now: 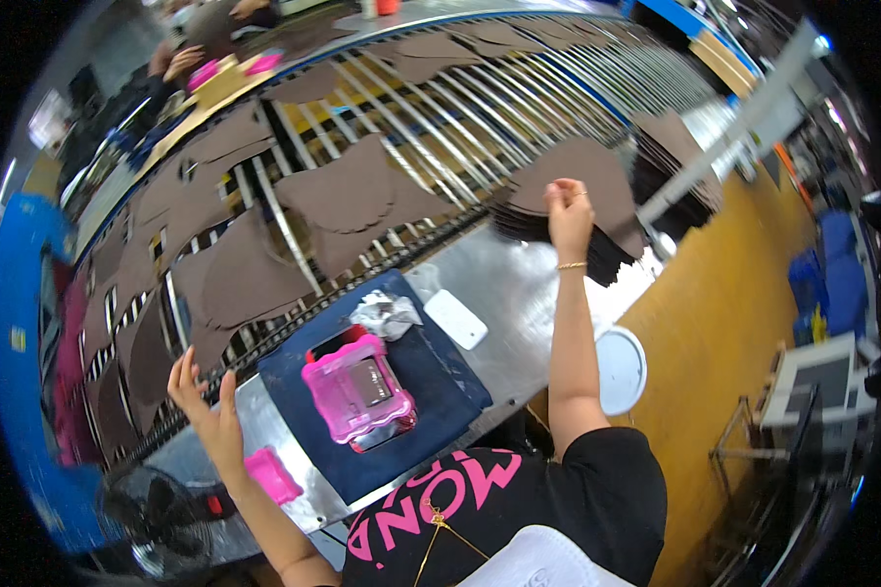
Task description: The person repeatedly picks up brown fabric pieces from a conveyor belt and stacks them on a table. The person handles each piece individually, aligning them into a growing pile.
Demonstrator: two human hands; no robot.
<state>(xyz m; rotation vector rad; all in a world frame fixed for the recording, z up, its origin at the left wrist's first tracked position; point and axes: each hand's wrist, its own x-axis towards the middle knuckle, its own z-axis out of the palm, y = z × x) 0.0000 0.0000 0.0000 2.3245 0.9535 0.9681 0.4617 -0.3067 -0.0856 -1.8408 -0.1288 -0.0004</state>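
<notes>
Right hand [569,198]: thumb and fingertips drawn together above a stack of flat, dark-brown, rounded sheet pieces [612,186]; whether they pinch the top piece cannot be told. Left hand [206,401]: fingers spread apart, nothing held, near loose brown sheet pieces [240,279] lying on a slatted metal conveyor [465,147]. Between the hands: a navy cloth mat [442,396] on a grey metal table [507,289], bearing a pink scalloped plastic tray [323,396] and a crumpled silvery wrapper [390,315]; a white rounded-corner slab [455,320] beside the wrapper. Near the left forearm: a small pink plastic piece [272,476], a black fan [157,514]. To the right: a white round container [620,372], a yellow-brown floor [715,362]. Upper left: a co-worker's hand [181,62], partly blurred. Tray contents hard to identify; stack's lower layers dark; outer room cut off by the fisheye rim.
</notes>
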